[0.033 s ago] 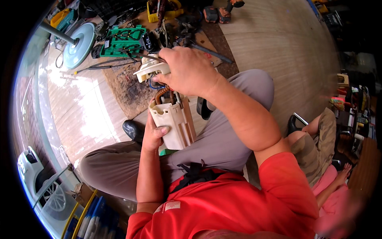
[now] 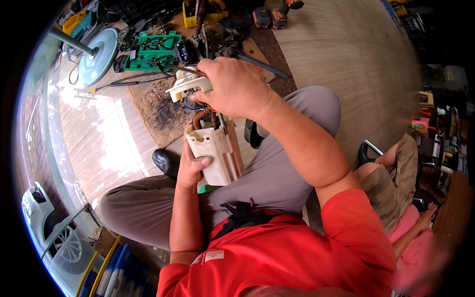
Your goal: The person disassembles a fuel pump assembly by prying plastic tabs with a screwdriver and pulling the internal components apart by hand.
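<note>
while left fingers (image 2: 201, 162) wrap white housing (image 2: 216, 157), right fingers (image 2: 203, 97) pinch cream cap (image 2: 187, 86)

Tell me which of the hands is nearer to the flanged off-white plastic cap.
Right. The right hand grips the cap at its right side; the left hand is lower in view, apart from it, holding the boxy off-white plastic housing.

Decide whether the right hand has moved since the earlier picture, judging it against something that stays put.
No: the right hand shows no visible shift in any direction against the open green tool case.
</note>
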